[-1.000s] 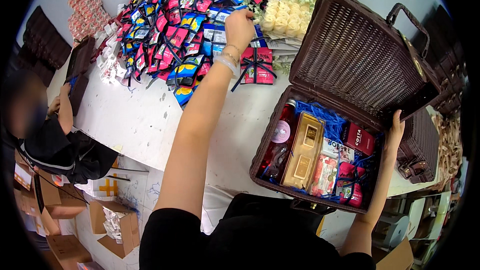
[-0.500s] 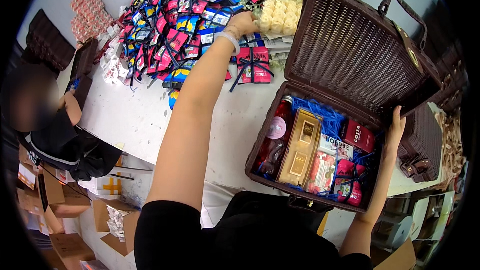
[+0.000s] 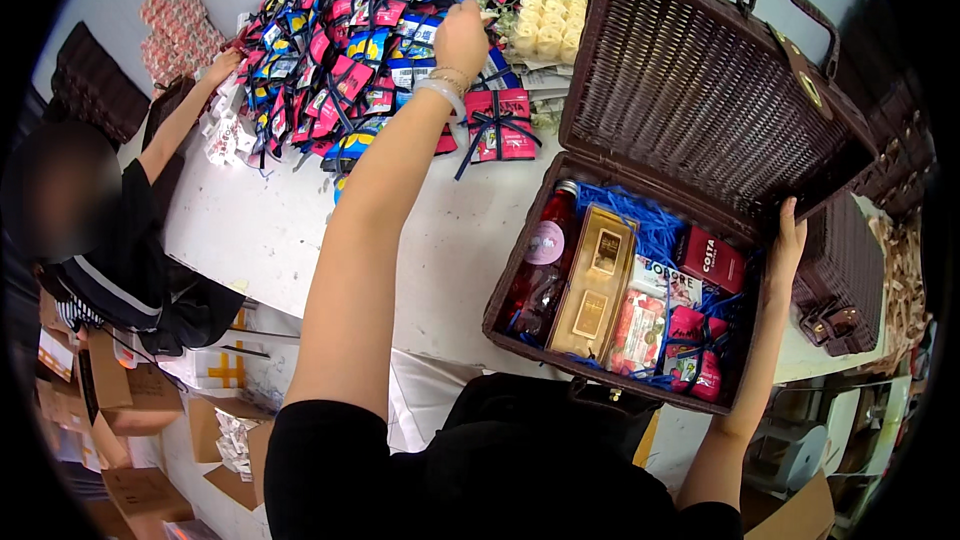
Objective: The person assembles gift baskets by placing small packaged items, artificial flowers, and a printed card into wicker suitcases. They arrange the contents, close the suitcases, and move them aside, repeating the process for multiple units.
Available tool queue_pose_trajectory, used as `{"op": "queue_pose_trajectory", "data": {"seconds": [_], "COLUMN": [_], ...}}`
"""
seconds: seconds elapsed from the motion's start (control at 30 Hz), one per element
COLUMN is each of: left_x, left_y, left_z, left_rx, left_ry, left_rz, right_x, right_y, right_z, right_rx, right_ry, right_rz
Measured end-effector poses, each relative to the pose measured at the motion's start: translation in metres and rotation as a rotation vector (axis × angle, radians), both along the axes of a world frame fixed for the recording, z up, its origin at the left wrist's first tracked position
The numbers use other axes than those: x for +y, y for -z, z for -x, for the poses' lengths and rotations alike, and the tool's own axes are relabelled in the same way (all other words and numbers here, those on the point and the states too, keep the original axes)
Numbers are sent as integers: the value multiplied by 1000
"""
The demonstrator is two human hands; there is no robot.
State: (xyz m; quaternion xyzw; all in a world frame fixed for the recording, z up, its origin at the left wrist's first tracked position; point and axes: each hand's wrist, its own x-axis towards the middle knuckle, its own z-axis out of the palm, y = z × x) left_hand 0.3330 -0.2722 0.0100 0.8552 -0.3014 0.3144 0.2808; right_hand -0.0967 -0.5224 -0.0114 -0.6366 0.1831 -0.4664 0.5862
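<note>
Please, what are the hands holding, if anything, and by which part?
The right hand holds the open brown basket by its right side. The left hand is at the tied packets; whether it holds any cannot be told.

Co-worker's hand point(image 3: 222, 67) stretched out, left hand point(image 3: 462, 43) drawn back
The co-worker's hand has gone from the dark case point(image 3: 168, 100) to the edge of the packet pile point(image 3: 350, 60); the left hand has moved away from the cream roses point(image 3: 545, 30), over the packets; the wicker lid point(image 3: 720, 70) now hides more blooms.
</note>
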Motion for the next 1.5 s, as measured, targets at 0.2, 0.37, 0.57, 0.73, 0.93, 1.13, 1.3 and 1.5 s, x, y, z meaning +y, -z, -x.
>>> {"op": "queue_pose_trajectory", "data": {"seconds": [0.2,0.37,0.57,0.73,0.93,1.13,1.3,1.5], "left_x": [74,132,135,121,81,94,95,103], "left_y": [-44,-63,-67,-71,-58,-46,-16,-9], "left_z": [54,142,209,227,258,278,284,266], "left_rx": [1313,1816,1897,1890,1954,1163,850,792], "left_ry": [901,1194,1079,921,1045,796,670,684], "left_rz": [1091,1272,952,783,803,124,-160,-164], "right_x": [-1,1,21,87,191,176,176,170], "right_y": [-10,-23,-29,-73,-108,-95,-72,-72], "right_z": [-17,-53,-95,-82,-69,-83,-95,-59], "right_rx": [100,196,307,107,65,291,660,672], "right_ry": [26,-176,-236,444,-516,-468,-777,-727], "right_rz": [-66,-81,-58,1161,1056,880,552,722]}}
